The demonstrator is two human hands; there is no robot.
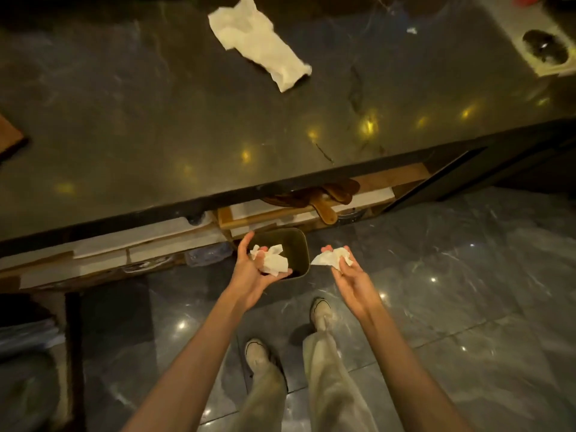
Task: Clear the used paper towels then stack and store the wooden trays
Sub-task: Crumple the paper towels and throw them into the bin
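A person stands over a small bin on the floor beside a dark desk. The left hand cups a crumpled paper towel above the bin. The right hand pinches a second crumpled towel just right of the bin. A larger used towel lies on the desk.

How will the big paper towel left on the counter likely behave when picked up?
The paper towel looks creased and limp, so it probably flops and crumples. Likely very light; it may slide easily on the glossy counter.
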